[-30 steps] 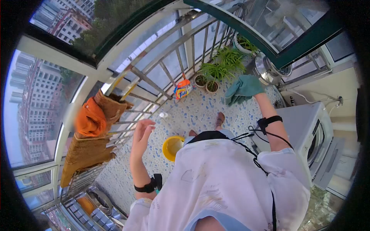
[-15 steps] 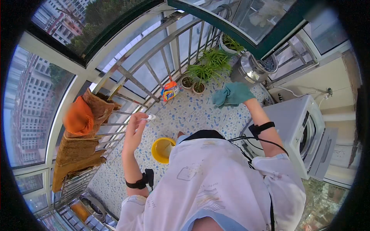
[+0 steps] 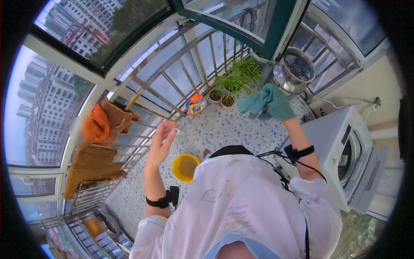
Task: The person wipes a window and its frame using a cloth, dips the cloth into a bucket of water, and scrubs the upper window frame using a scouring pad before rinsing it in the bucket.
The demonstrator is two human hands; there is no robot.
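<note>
My left hand (image 3: 162, 140) is raised at the left, bare, its fingers closed on a small white object (image 3: 176, 130) that looks like a cap. Out to the right, a teal rubber glove covers my right hand (image 3: 278, 103). Bunched against it hangs more teal material that looks like a second glove (image 3: 252, 105), apparently gripped; the fingers' outline is hard to make out. On the floor between the hands and the railing stands an orange Tide detergent bag (image 3: 196, 105). Below my left hand is a yellow bucket (image 3: 185, 156).
Potted spider plants (image 3: 237, 77) stand by the railing (image 3: 185, 73), near a large metal pot (image 3: 295, 71). A washing machine (image 3: 325, 138) with its door open is at the right. Brown mats (image 3: 92, 159) and an orange cloth (image 3: 98, 123) hang at the left.
The view has shifted slightly. My right hand with the teal gloves has risen and turned a little; my left hand still pinches the small white object, which shows less now.
</note>
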